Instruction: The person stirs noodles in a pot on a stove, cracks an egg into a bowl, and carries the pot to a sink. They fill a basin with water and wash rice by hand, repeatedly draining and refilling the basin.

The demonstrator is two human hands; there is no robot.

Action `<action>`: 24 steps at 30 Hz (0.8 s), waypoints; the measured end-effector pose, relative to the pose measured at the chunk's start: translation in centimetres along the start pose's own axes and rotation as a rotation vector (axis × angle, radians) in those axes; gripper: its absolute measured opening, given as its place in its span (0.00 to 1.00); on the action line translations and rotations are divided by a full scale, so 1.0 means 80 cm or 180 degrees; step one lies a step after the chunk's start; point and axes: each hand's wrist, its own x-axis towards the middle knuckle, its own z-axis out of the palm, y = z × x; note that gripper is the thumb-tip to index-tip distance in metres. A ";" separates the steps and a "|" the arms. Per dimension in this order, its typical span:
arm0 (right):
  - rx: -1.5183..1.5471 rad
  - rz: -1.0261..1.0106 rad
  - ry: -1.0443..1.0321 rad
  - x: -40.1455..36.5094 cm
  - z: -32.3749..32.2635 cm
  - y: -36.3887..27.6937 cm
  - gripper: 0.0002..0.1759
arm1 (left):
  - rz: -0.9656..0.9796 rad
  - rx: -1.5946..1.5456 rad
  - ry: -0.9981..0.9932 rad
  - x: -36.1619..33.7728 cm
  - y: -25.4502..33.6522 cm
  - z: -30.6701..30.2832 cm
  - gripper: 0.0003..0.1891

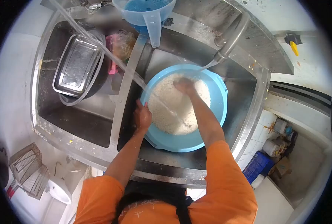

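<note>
A light blue plastic basin (pixel 219 108) stands in the right sink bowl, holding white grains that look like rice (pixel 166 115) in cloudy water. My left hand (pixel 143 115) grips the basin's left rim, with its thumb near the top edge. Inside the basin, my right hand (pixel 184 86) is down at the rice; its fingers are smeared by motion and partly hidden. Water runs from a metal faucet (pixel 222 54) over the basin's far right rim. A long, pale tube (pixel 110 56) slants in from the upper left, and a clear stream falls from its end into the rice.
The left sink bowl holds stacked metal trays (pixel 78 67) and a pink item (pixel 113 44) beside clear plastic. A translucent jug (pixel 154 26) with blue liquid stands behind the divider. A blue crate (pixel 258 168) lies low at right; wire baskets (pixel 28 168) are at lower left.
</note>
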 end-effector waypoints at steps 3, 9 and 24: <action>0.0306 -0.0198 -0.0309 -0.041 0.057 0.000 0.41 | 0.0124 0.0045 0.0063 0.002 -0.008 0.005 0.22; 0.0307 -0.0895 0.0247 -0.115 0.109 0.029 0.23 | 0.0022 -0.0124 -0.0061 0.000 0.009 -0.012 0.20; 0.0120 -0.1193 0.0108 -0.127 0.102 -0.075 0.31 | 0.0312 0.0033 0.0121 0.000 -0.010 -0.001 0.20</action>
